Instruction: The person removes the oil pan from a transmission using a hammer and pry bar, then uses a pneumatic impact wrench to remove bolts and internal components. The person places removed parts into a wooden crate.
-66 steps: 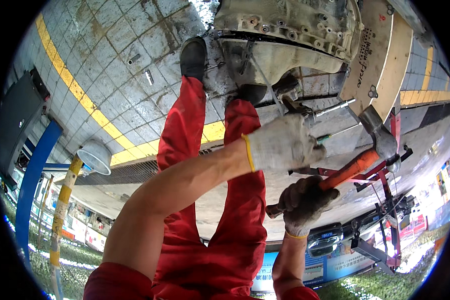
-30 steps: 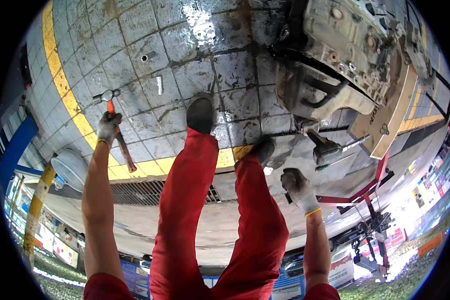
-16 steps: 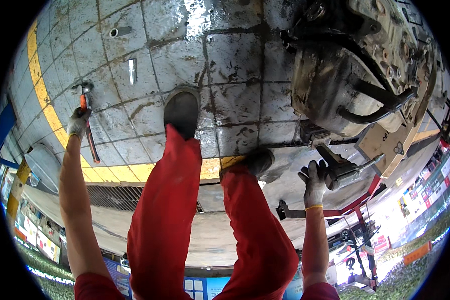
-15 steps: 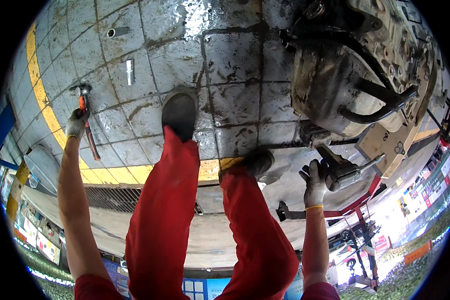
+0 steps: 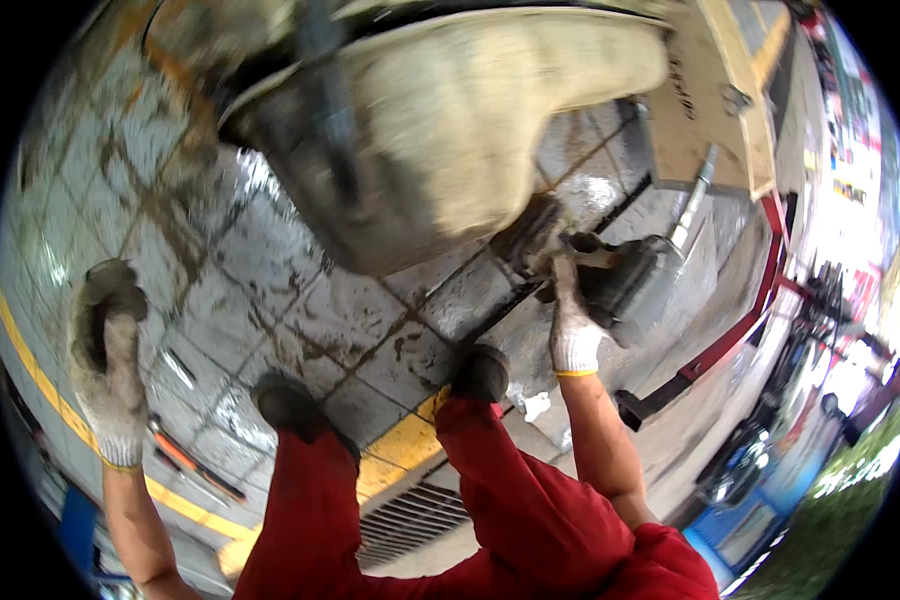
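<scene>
My left hand, in a soiled white work glove, hovers over the tiles at the left. Its fingers and thumb are apart in a curve, with nothing seen between them. Close by on the floor lies a hammer with an orange and black handle. At the right my gloved right hand is closed at the handle of a dark impact wrench; part of the grip is hidden. The wrench's long silver shaft points up and away. A small silver metal piece lies near the hammer.
A large engine with a pale, dirty oil pan fills the far middle. A wooden box stands behind the wrench, with a red metal frame beside it. Oily tiles, a yellow floor line and a drain grate lie around my feet.
My view has swung right toward the engine. The left hand has let go of the hammer, which now lies on the floor. My right hand, open beside the impact wrench before, has closed on it.
</scene>
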The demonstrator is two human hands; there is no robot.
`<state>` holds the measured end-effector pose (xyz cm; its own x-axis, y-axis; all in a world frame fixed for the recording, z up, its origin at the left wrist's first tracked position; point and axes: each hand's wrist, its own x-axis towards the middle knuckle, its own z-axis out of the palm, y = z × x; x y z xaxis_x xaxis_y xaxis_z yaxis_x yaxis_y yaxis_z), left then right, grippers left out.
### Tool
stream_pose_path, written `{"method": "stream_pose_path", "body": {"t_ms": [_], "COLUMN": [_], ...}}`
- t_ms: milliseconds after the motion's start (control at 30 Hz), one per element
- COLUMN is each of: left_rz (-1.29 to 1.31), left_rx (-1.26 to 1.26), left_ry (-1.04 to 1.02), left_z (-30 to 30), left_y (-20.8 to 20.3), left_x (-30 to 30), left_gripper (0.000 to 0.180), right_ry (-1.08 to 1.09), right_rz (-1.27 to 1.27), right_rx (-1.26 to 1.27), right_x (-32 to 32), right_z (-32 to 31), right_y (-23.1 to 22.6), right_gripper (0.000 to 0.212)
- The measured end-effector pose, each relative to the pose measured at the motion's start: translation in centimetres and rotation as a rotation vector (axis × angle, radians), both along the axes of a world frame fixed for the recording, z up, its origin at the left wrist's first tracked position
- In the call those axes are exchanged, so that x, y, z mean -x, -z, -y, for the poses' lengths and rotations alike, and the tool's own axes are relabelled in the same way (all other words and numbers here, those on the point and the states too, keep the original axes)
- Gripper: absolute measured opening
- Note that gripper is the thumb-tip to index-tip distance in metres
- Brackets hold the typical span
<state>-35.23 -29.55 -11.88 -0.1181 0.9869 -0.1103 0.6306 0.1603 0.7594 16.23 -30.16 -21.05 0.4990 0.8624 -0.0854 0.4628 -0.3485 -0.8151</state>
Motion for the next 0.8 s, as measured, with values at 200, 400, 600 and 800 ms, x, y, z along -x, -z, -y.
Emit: {"method": "stream_pose_path", "body": {"t_ms": [200, 400, 600, 800], "left_rz": [0.296, 0.060, 0.086, 0.237], "left_rx": [0.111, 0.270, 0.211, 0.142], "left_ry": [0.230, 0.274, 0.152, 0.134], "left_z": [-9.5, -11.0, -10.6, -10.6], "left_y": [-7.5, -8.7, -7.5, -7.5], "left_x": [-14.3, -18.7, -19.0, -18.3], "left_gripper": [0.039, 0.037, 0.036, 0.035], "right_ry": [-0.201, -0.235, 0.244, 0.447], "right_rz": [0.090, 0.091, 0.191, 0.205], "right_rx": [-0.032, -0.113, -0.325, -0.230], "right_x": [-3.3, -6.9, -7.8, -20.3], "right_z": [-0.3, 3.3, 1.6, 0.0], "right_y": [1.8, 2.5, -6.1, -2.1], "right_gripper": [0.049, 0.061, 0.025, 0.034]}}
